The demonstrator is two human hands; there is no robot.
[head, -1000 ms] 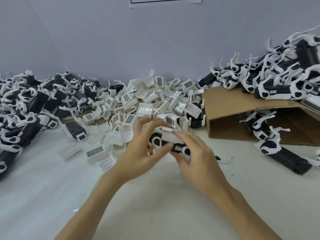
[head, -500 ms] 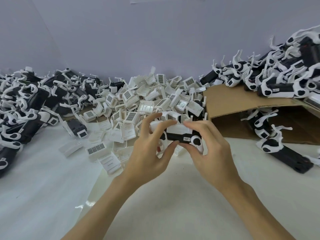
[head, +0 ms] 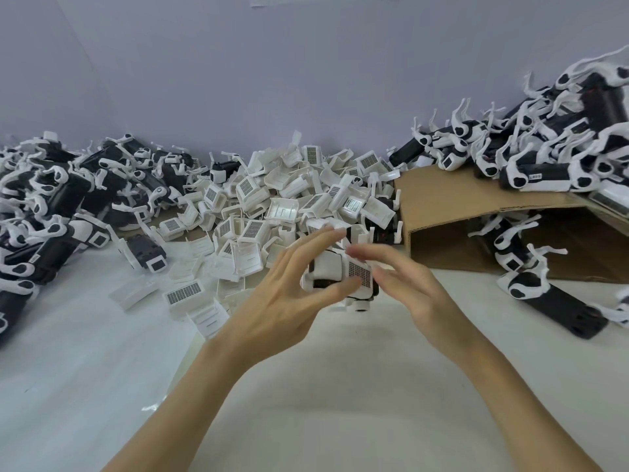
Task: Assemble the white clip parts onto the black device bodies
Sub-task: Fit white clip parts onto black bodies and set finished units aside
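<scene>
Between my hands, just above the white table (head: 306,403), is a black device body (head: 340,279) with a white clip part (head: 360,274) carrying a grid label on its face. My left hand (head: 282,301) holds the device, thumb across its front and long fingers reaching behind it. My right hand (head: 412,291) is at the device's right end with its fingers fairly straight, fingertips touching the clip. It looks blurred. A heap of loose white clips (head: 289,206) lies right behind my hands.
Piles of black devices with white arms lie at the left (head: 51,206) and on a tipped cardboard box (head: 476,206) at the right. One long device (head: 558,301) lies on the table at the right. A wall closes the back.
The device has turned in my hands, so the labelled clip now faces me. Both hands have loosened from a curled two-handed grip, with the fingers stretched out.
</scene>
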